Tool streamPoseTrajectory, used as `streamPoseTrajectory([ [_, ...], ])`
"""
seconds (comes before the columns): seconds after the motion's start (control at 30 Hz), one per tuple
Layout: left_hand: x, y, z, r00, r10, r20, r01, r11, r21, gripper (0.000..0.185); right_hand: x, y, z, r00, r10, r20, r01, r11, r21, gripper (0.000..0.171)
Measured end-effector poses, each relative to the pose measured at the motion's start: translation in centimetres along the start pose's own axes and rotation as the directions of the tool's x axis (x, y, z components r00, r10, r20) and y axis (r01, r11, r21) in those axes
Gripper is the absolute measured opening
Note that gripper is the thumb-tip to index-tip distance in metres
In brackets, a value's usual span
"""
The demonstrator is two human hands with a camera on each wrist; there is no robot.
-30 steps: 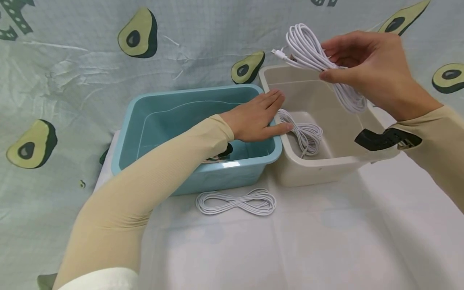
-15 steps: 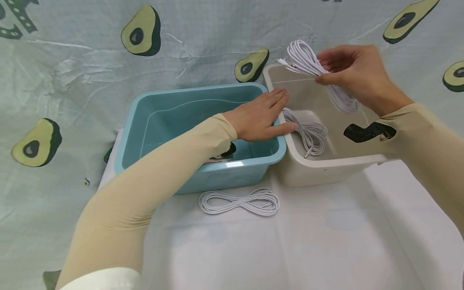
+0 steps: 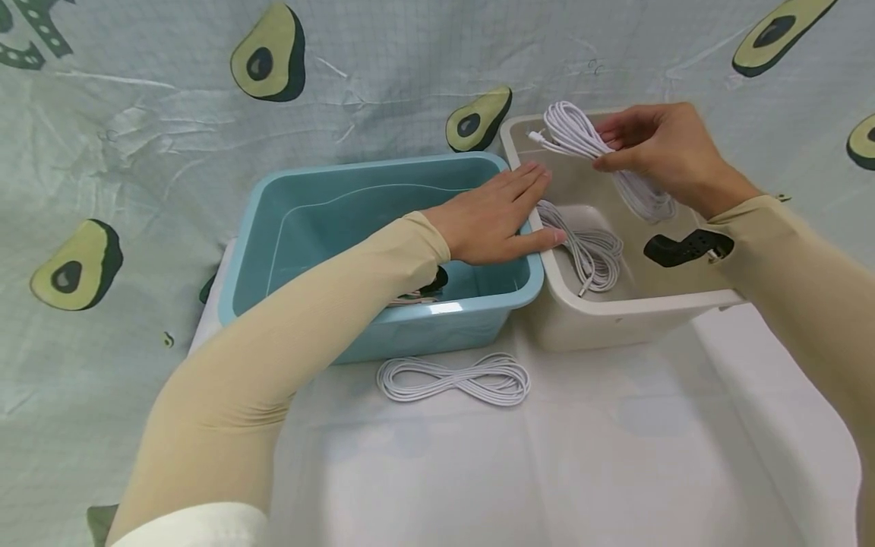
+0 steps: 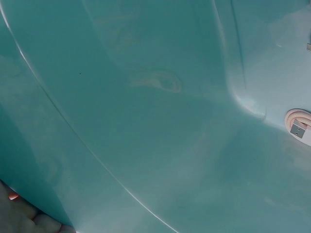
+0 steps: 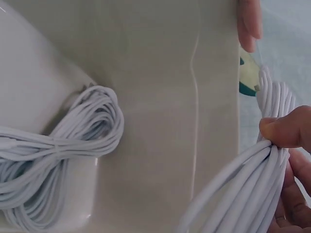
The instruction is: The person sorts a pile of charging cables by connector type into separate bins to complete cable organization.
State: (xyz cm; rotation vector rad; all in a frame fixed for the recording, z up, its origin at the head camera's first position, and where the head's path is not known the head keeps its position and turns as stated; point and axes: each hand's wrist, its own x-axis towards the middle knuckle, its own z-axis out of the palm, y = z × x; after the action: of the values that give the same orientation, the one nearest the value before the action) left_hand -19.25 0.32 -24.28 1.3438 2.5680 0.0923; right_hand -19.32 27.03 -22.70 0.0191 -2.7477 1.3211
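My right hand (image 3: 673,156) pinches a coiled white cable (image 3: 573,129) at its middle, between thumb and fingers, over the beige bin (image 3: 608,325). A plug end sticks out to the left. Inside that bin, another coiled white cable (image 5: 92,121) lies on the floor at the left, and its loops show in the right wrist view. My left hand (image 3: 488,220) rests with straight fingers across the adjoining rims of the beige bin and the blue bin (image 3: 383,334). In front of the bins, a white cable (image 3: 454,380) lies on the white cloth in a figure-eight coil.
Inside the blue bin, a pinkish cable with a USB plug (image 4: 297,127) shows at the right of the left wrist view. Behind both bins hangs a curtain (image 3: 383,76) printed with avocados. The bins stand side by side, rims adjoining.
My right hand, holding the coiled cable, has come down and a little left toward the beige bin. The left hand stays on the rims, and the whole view has shifted slightly.
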Motion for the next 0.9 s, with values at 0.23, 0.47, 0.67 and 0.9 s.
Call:
streamPoseTrajectory([
  [0.23,-0.02,-0.09,-0.07,1.000,0.001,-0.003,-0.001,1.000,0.002,0.092,0.24,0.26,0.20,0.998,0.054,0.042,-0.050,0.996,-0.077,0.048],
  [0.47,-0.04,-0.06,-0.16,1.000,0.005,-0.002,-0.005,1.000,-0.001,0.092,0.38,0.48,0.08,0.993,0.100,0.068,-0.088,0.984,-0.156,0.054],
  [0.67,-0.11,-0.04,-0.21,1.000,0.007,-0.011,-0.007,1.000,0.001,0.092,0.44,0.68,-0.04,0.984,0.161,0.075,-0.139,0.961,-0.239,0.068],
  [0.9,0.01,-0.08,0.00,1.000,0.005,-0.008,-0.005,1.000,0.006,0.092,0.06,0.30,0.02,0.989,0.139,0.045,-0.125,0.965,-0.229,0.062],
])
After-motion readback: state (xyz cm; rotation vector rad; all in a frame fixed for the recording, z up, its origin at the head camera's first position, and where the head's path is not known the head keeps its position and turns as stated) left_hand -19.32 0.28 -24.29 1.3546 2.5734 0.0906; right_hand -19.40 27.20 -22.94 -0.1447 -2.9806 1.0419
